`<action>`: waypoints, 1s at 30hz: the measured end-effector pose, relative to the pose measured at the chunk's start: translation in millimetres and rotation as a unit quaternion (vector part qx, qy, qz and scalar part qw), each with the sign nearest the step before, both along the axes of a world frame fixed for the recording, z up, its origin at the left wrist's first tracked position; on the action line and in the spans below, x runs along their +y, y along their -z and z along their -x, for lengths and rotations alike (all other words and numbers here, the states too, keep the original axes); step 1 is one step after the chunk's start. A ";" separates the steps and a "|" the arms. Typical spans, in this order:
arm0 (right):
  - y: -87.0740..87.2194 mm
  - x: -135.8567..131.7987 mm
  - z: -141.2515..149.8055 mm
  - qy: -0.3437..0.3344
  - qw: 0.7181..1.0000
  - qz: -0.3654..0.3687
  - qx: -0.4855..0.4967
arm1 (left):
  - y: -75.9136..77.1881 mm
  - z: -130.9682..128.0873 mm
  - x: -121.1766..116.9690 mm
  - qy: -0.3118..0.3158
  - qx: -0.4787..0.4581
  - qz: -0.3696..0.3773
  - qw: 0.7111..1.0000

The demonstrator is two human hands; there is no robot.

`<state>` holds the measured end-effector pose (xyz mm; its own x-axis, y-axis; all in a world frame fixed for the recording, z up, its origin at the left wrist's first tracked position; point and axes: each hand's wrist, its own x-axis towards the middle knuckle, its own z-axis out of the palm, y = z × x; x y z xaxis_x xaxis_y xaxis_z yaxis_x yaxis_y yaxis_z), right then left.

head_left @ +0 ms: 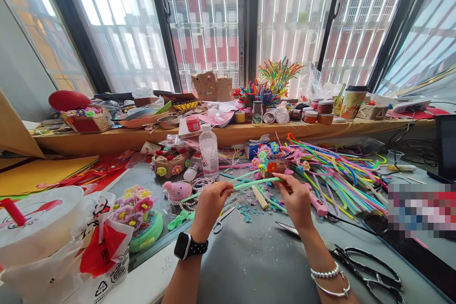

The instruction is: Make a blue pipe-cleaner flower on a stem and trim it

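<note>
Between my two hands stretches a light green pipe cleaner (255,183), held above the middle of the desk. My left hand (214,203) pinches it near the left, and a length of green sticks out past the fingers. At the other end, my right hand (295,198) grips it with thumb and fingertips. Under it lie a cream-coloured stick (260,197) and scattered teal clippings (246,212). Small scissors (223,220) rest beside my left hand. A pink glue gun (317,201) is just right of my right hand, and large black-handled scissors (368,268) lie beside my right forearm.
A heap of coloured pipe cleaners (351,187) spreads at the right. Behind my hands stand a flower-decorated basket (272,168) and a clear bottle (209,152). A pink crocheted piece (179,190), a flower bunch (137,204) and a white bucket (39,228) are at the left.
</note>
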<state>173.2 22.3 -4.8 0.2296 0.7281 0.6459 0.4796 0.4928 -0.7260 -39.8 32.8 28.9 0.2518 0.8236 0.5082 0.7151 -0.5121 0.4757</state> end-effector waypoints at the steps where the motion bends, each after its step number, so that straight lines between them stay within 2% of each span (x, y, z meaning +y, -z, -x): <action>1: -0.3 0.2 0.2 -0.036 0.997 0.025 0.060 | 0.6 0.0 0.3 0.001 0.002 0.005 1.000; 4: -2.6 0.1 1.1 -0.137 0.963 0.066 0.222 | 2.1 -0.2 1.2 0.011 0.008 0.014 1.000; 7: -5.8 -0.9 1.8 -0.179 0.933 0.073 0.305 | 2.9 -1.3 1.4 0.017 0.013 0.022 1.000; 13: -5.2 0.5 -0.6 -0.129 0.928 0.076 0.340 | -0.4 -4.7 -1.2 0.056 -0.015 0.064 0.996; 18: -4.5 1.9 -1.4 -0.106 0.909 0.089 0.392 | -1.8 -5.3 -1.4 0.071 -0.119 0.107 0.985; 20: -5.0 1.6 -1.3 -0.127 0.883 0.101 0.440 | -0.5 -5.9 -0.5 0.079 -0.180 0.137 0.971; 23: -5.2 1.0 -1.7 -0.184 0.817 0.112 0.534 | 1.3 -7.2 0.3 0.094 -0.251 0.197 0.943; 25: -4.8 0.7 -2.2 -0.224 0.779 0.115 0.575 | 1.4 -8.1 0.1 0.103 -0.265 0.228 0.931; 27: -4.5 0.6 -2.6 -0.256 0.756 0.114 0.591 | 0.6 -9.0 -0.7 0.111 -0.259 0.247 0.927; 30: -4.6 0.6 -2.9 -0.285 0.744 0.108 0.595 | -1.3 -10.5 -3.2 0.132 -0.248 0.283 0.917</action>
